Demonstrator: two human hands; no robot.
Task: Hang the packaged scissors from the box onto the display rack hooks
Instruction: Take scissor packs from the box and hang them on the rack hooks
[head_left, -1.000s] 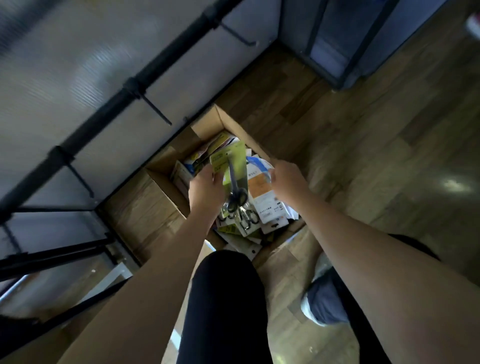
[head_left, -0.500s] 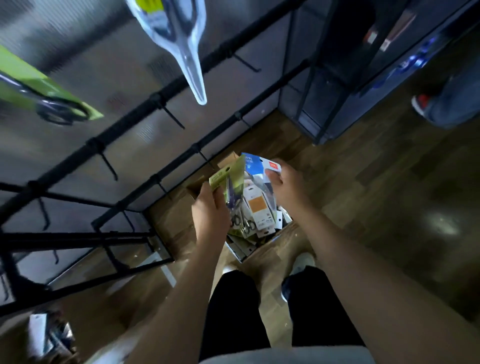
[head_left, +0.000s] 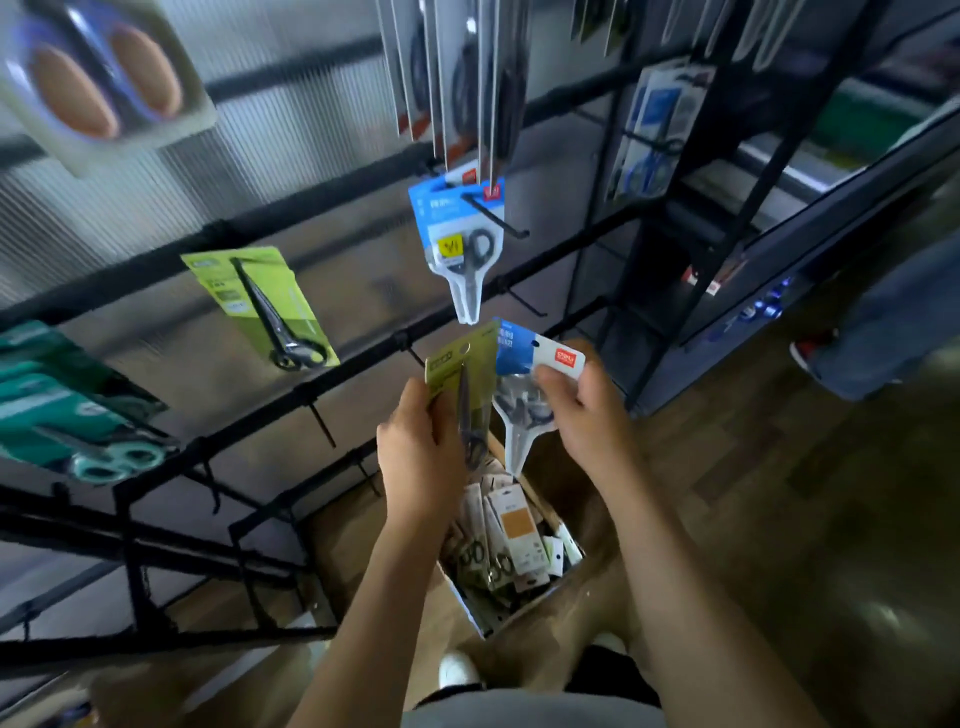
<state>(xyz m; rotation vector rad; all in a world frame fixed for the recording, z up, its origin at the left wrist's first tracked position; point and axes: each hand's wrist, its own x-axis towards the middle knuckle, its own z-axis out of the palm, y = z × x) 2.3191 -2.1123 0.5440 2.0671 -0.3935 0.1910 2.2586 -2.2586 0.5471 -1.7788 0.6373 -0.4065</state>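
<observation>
My left hand (head_left: 421, 457) grips a green-carded pack of scissors (head_left: 460, 374), held upright above the cardboard box (head_left: 514, 618). My right hand (head_left: 582, 410) pinches the top corner of a blue-and-white blister pack of scissors (head_left: 519, 395) right beside it. Several more packs lie in the box on the floor. On the black display rack, a blue pack (head_left: 460, 244) hangs from a hook (head_left: 498, 218) just above my hands, and a green pack (head_left: 265, 306) hangs to the left. An empty hook (head_left: 322, 423) sticks out left of my left hand.
More hanging packs fill the rack's upper rows (head_left: 457, 78), and teal packs (head_left: 78, 415) hang at far left. A dark shelf unit (head_left: 727, 234) stands at right. Another person's leg and shoe (head_left: 852, 343) are on the wooden floor at far right.
Both hands have lifted their packs out of the box and up toward the rack. The view has tilted up, so the hanging packs and more of the rack show.
</observation>
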